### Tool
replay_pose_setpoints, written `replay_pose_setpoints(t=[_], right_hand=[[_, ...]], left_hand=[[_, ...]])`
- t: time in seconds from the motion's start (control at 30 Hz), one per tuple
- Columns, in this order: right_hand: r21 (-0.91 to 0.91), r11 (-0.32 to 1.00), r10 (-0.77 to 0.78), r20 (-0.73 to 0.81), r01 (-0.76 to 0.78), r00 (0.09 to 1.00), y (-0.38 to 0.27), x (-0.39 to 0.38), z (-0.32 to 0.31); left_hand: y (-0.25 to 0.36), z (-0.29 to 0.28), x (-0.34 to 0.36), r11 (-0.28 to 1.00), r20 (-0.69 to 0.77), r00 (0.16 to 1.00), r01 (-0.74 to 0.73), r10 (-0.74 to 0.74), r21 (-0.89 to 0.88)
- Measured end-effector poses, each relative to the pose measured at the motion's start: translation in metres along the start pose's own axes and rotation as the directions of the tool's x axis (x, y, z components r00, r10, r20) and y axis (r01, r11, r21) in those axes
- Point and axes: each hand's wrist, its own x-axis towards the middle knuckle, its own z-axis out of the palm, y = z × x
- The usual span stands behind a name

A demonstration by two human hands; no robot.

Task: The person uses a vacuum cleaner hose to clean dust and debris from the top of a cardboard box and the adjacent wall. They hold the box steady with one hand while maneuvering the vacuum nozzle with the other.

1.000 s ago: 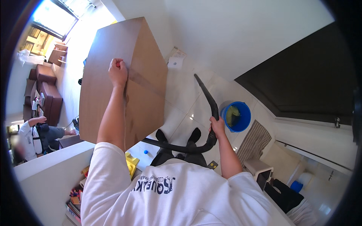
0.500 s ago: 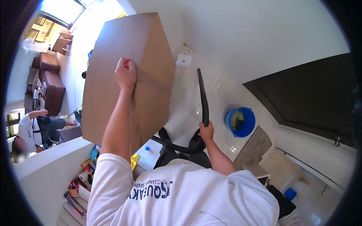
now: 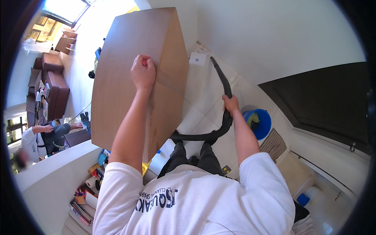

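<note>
My right hand (image 3: 231, 104) is wrapped round a black vacuum cleaner hose (image 3: 224, 131). The hose curves up from near my feet, and its thin end reaches the tiled floor close to the wall corner. My left hand (image 3: 143, 74) is closed in a loose fist over the large brown wooden cabinet (image 3: 117, 78). A small reddish spot shows between its fingers, but I cannot make out what it is. A white sheet with a small mark (image 3: 197, 58) lies near the hose's tip.
To the right stand a blue bucket (image 3: 263, 124) with a greenish cloth inside, a striped mat (image 3: 274, 145) and a dark door (image 3: 321, 102). Shelves of books (image 3: 80, 213) sit at lower left. Beyond a low white wall, another person (image 3: 37, 137) is near a brown sofa (image 3: 56, 92).
My right hand has moved forward with the hose, whose tip now reaches closer to the wall corner. My left hand stays closed over the cabinet. The view has shifted slightly.
</note>
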Motion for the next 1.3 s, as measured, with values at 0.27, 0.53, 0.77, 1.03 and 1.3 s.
replay_pose_setpoints(t=[0.27,0.53,0.77,1.03,1.3], right_hand=[[-0.101,0.991,0.100,0.156,-0.085,0.983,0.018,-0.144,0.020],[-0.195,0.975,0.126,0.097,-0.106,0.987,0.015,-0.178,0.033],[-0.137,0.987,0.081,-0.019,-0.082,0.997,0.001,-0.138,0.050],[-0.101,0.989,0.113,0.012,-0.111,0.994,0.016,-0.150,0.061],[-0.073,0.996,0.051,0.091,-0.044,0.995,0.002,-0.121,0.044]], left_hand=[[-0.003,-0.001,-0.005,0.999,0.004,0.999,-0.038,0.038,-0.037],[-0.006,-0.003,-0.007,0.995,0.005,0.999,-0.049,0.049,-0.089],[-0.011,-0.004,-0.005,0.995,0.009,0.998,-0.067,0.068,-0.078],[-0.010,-0.001,-0.005,0.992,-0.013,0.999,-0.036,0.034,-0.124],[-0.007,0.001,-0.005,0.991,-0.023,0.997,-0.070,0.068,-0.111]])
